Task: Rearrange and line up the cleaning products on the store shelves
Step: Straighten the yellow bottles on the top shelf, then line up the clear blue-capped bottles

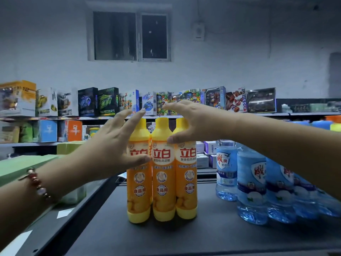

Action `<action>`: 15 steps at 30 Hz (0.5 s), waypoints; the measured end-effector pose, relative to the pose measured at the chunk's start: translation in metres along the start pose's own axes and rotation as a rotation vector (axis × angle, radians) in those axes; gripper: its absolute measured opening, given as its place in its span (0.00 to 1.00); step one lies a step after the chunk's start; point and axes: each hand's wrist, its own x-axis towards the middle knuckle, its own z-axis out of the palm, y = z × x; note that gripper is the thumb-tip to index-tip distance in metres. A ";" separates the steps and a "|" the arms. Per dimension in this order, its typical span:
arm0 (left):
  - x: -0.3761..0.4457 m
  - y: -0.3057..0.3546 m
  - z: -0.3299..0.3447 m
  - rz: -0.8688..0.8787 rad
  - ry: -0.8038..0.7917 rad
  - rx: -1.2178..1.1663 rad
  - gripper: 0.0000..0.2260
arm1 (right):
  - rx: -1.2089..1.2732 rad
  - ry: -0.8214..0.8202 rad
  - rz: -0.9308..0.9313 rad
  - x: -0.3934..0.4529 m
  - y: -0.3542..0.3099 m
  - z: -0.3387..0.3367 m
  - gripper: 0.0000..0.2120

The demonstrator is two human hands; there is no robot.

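Observation:
Three orange dish-soap bottles with yellow caps stand upright, side by side and touching, on the dark shelf top point(166, 235): a left bottle point(138, 183), a middle bottle point(162, 182) and a right bottle point(186, 182). My left hand point(118, 143) lies against the left bottle's side, fingers straight, thumb on its label. My right hand point(195, 122) reaches over the caps from the right, fingers straight above them, thumb touching the middle bottle's shoulder. Neither hand curls round a bottle.
Several blue detergent bottles point(251, 183) stand in a row on the right of the shelf top. Green packs point(27, 165) lie at the left. Behind, across an aisle, shelves carry toy boxes point(108, 101). White price tags point(65, 212) sit on the shelf's left edge.

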 end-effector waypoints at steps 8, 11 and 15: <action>-0.015 -0.009 0.030 -0.036 0.009 -0.327 0.39 | 0.017 -0.031 0.004 0.023 -0.013 0.010 0.38; -0.015 -0.007 0.034 -0.028 0.039 -0.384 0.38 | 0.009 0.006 0.002 0.026 -0.014 0.014 0.39; -0.015 -0.011 0.037 -0.035 0.054 -0.366 0.38 | 0.056 -0.031 -0.003 0.025 -0.013 0.013 0.39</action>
